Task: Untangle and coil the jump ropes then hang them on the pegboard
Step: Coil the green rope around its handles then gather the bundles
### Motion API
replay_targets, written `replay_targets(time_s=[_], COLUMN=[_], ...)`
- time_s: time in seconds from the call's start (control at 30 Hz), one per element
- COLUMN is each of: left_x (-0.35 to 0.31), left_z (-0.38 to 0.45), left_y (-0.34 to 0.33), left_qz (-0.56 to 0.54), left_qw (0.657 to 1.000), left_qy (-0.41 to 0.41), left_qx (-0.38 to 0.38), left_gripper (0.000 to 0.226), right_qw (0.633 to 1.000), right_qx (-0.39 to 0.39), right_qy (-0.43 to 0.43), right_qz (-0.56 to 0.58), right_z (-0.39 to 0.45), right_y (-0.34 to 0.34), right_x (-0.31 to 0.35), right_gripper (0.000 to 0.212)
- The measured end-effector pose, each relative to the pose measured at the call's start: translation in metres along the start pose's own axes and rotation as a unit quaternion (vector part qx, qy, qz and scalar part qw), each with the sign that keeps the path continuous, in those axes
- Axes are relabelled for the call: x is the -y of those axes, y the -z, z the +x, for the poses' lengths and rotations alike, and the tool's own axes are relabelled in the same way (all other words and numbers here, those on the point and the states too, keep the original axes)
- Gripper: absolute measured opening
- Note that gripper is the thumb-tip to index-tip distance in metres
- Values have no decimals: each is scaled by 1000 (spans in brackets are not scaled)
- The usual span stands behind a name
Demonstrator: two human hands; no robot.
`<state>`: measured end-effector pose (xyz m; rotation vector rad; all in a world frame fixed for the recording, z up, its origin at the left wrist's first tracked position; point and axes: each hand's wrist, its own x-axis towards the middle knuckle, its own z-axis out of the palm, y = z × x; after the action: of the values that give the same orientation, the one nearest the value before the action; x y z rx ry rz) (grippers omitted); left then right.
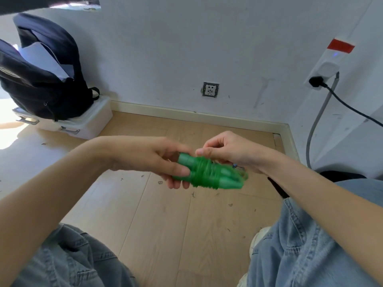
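A green jump rope point(209, 174) is bundled in front of me, its two green handles lying side by side with the green cord wound tightly around their middle. My left hand point(157, 160) grips the handles at their left end, thumb on top and fingers underneath. My right hand point(226, 151) is at the top right of the bundle, its thumb and fingers pinched together at the wound cord. The rope is blurred by motion. No pegboard is in view.
A dark backpack point(45, 79) sits on a white plastic box point(87, 125) at the left by the wall. A wall socket point(210, 89) is straight ahead. A power strip point(325, 73) with a black cable hangs on the right. My jeans-clad knees frame the wooden floor point(165, 224).
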<state>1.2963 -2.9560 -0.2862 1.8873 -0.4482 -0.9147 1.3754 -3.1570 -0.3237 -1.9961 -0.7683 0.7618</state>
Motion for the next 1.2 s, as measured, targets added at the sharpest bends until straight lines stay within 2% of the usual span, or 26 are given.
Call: replay_targets(time_s=[0.03,0.1,0.17,0.23,0.27,0.3,0.37,0.43,0.5,0.67,0.8,0.87,0.93,1.03,1.13,1.2], left_x=[0,5,10,16,20,24,33,41,42,27,9,1,-4,-2,5,7], left_z=[-3,-4,1,8,11,12,12,16,23,30,28,26,20,9,5,4], left_y=[2,7,10,14,17,21,25,22,13,-3,-12,-13,-11,-4,1,7], left_qz=[-54,-174,-276,-354,-368,-344,-209,-43,83,208,288,267,195,53,-100,-241], left_qw=[998,978,933,872,845,832,844,870,886,921,934,951,975,994,984,948], left_qy=[-32,-71,-74,-65,-54,-31,44,110,143,155,118,85,39,-21,-84,-126], left_qx=[-15,-96,-218,-332,-385,-435,-491,-479,-433,-290,-174,-131,-103,-91,-118,-166], left_gripper=[18,27,34,33,31,30,31,27,20,9,8,6,5,16,22,24], right_qw=[999,996,992,993,994,994,994,993,994,990,988,989,989,994,996,993], right_qx=[9,-1,-14,0,11,18,14,5,-5,-112,-135,-137,-132,-94,-13,20], right_qy=[-8,-9,4,11,13,13,15,16,10,-37,-62,-63,-57,-54,-64,-62], right_qz=[29,85,123,120,111,105,107,115,112,78,31,-5,-46,-30,57,95], right_z=[0,0,0,-2,-3,-5,-8,-10,-9,-6,-4,-3,-3,-1,-1,-2], right_y=[1,1,-1,-6,-8,-8,-6,-1,1,9,6,3,0,-1,3,3], right_x=[0,1,3,5,6,7,9,11,12,11,8,6,4,4,4,4], right_gripper=[23,26,36,39,41,43,43,43,44,46,48,53,57,46,39,45])
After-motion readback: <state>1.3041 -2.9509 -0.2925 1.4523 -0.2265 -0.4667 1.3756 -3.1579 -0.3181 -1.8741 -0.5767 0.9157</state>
